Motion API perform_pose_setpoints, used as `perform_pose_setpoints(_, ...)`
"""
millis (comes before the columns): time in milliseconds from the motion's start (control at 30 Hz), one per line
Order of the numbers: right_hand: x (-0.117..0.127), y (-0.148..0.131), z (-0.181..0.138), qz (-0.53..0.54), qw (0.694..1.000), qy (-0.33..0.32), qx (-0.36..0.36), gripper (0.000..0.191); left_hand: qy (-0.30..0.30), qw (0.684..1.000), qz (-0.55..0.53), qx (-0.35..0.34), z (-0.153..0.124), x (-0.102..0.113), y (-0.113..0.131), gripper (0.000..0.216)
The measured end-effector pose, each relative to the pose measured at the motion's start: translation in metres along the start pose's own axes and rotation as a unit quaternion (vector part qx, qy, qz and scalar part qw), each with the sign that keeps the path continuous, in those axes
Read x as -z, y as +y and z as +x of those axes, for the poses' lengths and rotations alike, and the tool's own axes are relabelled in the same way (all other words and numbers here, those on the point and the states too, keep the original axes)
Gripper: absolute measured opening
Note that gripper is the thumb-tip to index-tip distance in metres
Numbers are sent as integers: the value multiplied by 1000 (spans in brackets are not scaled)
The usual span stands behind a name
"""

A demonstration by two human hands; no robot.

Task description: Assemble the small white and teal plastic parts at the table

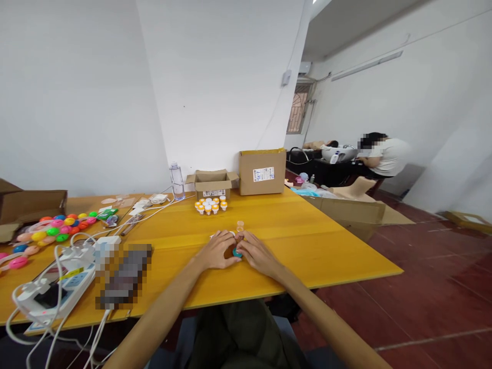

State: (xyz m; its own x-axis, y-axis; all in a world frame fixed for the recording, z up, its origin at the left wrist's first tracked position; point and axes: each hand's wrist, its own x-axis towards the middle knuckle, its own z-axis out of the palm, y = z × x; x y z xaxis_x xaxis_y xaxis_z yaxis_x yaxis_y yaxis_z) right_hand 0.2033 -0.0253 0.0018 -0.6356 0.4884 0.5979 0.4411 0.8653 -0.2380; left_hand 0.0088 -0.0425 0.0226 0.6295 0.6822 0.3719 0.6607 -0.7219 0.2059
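Observation:
My left hand point(219, 251) curves around a small teal round piece point(237, 252), its thumb against the lower edge. From the other side, the fingers of my right hand point(258, 254) close on the same piece. The hands meet just above the tabletop, and their fingers cover part of the piece. Directly beyond the fingertips stands a small clear, orange-tinted cup point(240, 225). Something white, partly hidden, shows behind my left fingers. Farther back sits a cluster of several small white containers with yellow-orange rings point(208, 208).
Behind the cluster are an open carton point(212, 183) and a closed cardboard box point(262, 172), beside a clear bottle point(177, 182). To the left lie a power strip point(77, 287) with cables, a pixelated dark object point(126, 277) and colourful balls point(57, 225). A person point(388, 156) sits far right.

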Motion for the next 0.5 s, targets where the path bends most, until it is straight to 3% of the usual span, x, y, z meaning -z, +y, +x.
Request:
perform_pose_setpoints(133, 0, -1, 0, -7, 1000, -2, -4, 15, 12, 1000, 4, 16, 2, -1, 2, 34)
perform_pose_setpoints(500, 1, -1, -1, -4, 1000, -3, -13, 14, -12, 1000, -1, -2, -4, 3, -5, 19)
